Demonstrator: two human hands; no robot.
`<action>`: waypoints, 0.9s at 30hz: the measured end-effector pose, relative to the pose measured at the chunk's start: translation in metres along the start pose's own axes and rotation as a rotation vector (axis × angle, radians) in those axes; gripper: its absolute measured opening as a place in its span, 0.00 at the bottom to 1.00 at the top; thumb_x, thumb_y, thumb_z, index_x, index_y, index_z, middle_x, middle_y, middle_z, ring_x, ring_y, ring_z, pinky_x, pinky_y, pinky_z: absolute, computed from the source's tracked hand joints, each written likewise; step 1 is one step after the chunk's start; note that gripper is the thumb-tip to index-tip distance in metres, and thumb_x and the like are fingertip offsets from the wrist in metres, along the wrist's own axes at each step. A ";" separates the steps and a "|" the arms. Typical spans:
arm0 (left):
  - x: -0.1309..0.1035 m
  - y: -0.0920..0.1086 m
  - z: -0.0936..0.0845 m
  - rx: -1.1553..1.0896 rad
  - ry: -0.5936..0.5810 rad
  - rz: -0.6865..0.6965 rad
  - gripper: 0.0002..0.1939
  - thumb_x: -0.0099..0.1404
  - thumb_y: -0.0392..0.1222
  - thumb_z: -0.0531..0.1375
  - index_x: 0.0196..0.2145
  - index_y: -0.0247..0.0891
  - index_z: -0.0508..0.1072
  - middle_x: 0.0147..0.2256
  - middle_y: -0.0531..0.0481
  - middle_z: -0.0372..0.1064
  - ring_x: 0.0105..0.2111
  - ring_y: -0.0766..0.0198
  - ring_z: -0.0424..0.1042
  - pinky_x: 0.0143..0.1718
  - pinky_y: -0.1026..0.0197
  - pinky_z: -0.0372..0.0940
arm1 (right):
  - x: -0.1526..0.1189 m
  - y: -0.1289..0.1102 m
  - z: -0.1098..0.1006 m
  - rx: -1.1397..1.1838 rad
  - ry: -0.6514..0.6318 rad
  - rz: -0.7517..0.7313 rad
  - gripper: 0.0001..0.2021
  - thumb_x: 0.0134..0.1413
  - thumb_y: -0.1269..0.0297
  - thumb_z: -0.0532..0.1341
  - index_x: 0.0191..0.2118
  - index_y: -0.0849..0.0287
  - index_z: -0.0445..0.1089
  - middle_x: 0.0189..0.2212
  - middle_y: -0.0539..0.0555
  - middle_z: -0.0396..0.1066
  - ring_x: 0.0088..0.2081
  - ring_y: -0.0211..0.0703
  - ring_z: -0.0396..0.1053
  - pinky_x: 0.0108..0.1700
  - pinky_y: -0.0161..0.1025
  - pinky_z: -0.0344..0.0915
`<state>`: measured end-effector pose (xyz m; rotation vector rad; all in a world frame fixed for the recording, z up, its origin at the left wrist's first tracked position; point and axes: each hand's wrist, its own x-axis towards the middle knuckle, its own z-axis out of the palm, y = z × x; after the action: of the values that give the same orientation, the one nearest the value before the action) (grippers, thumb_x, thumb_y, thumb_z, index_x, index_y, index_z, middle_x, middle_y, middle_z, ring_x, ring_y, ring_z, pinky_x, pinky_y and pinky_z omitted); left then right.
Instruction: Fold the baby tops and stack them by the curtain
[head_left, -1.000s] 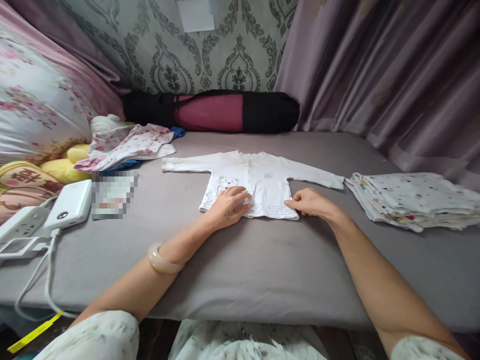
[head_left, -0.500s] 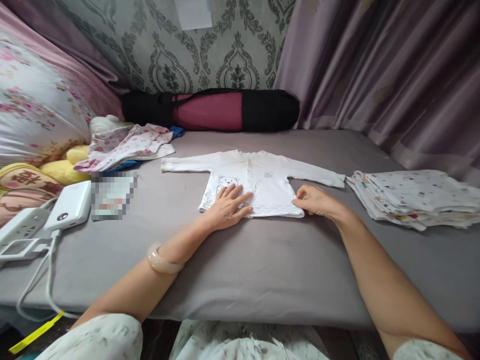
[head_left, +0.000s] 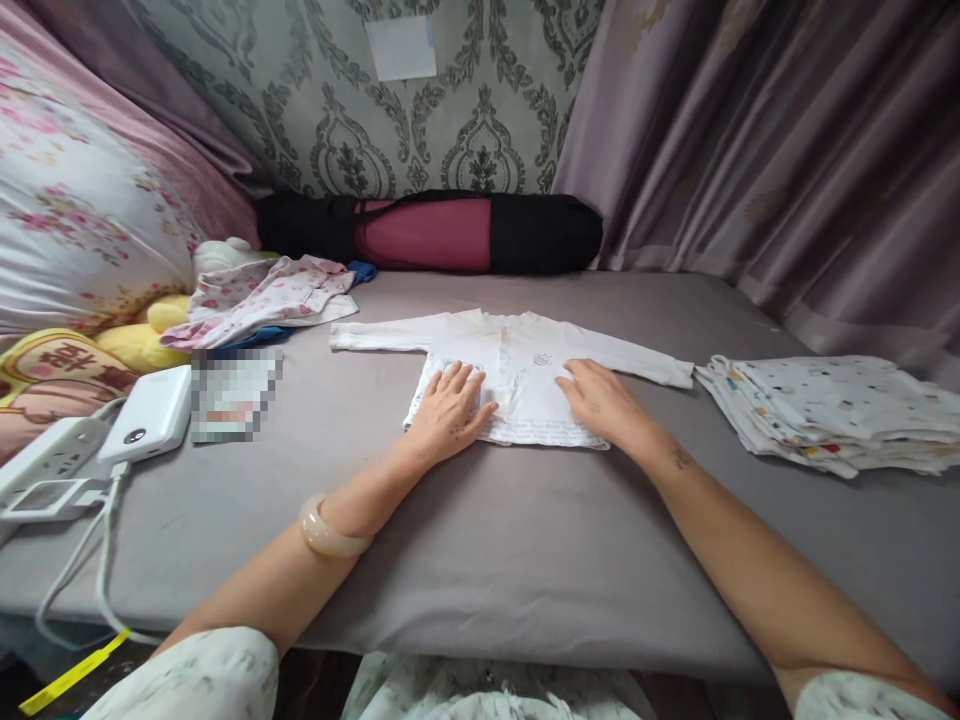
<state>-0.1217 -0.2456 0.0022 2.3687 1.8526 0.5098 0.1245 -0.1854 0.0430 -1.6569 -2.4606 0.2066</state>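
A small white long-sleeved baby shirt (head_left: 517, 385) lies spread flat, sleeves out to both sides and hem toward me. My left hand (head_left: 451, 410) rests on its lower left front, fingers stretched out and partly covering a printed drawing. On the lower right front lies my right hand (head_left: 604, 400), palm down with the fingers extended over the cloth. Neither hand grips the fabric. A small drawing is printed on the right chest.
Folded patterned clothes (head_left: 832, 410) are stacked at right. To the left are a pink-print garment (head_left: 270, 290), a white power bank (head_left: 148, 412), a power strip (head_left: 56, 455) with cables, and plush toys (head_left: 135, 340). A black-and-maroon bag (head_left: 427, 235) lies along the wall.
My right hand has let go of the shirt's lower right edge and moved up and left onto its front, with fingers opened out. My left hand stays on the cloth. The view has shifted slightly.
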 end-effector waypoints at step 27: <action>0.009 -0.017 0.005 0.141 0.004 -0.109 0.30 0.71 0.55 0.48 0.59 0.28 0.62 0.64 0.28 0.54 0.66 0.43 0.51 0.65 0.44 0.48 | 0.062 -0.045 0.029 0.006 -0.165 -0.186 0.33 0.68 0.50 0.39 0.69 0.67 0.49 0.70 0.64 0.42 0.71 0.53 0.34 0.69 0.56 0.29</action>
<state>-0.1337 -0.2316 -0.0053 2.3344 2.0707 0.3856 0.0549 -0.1454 0.0280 -1.4499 -2.7136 0.3374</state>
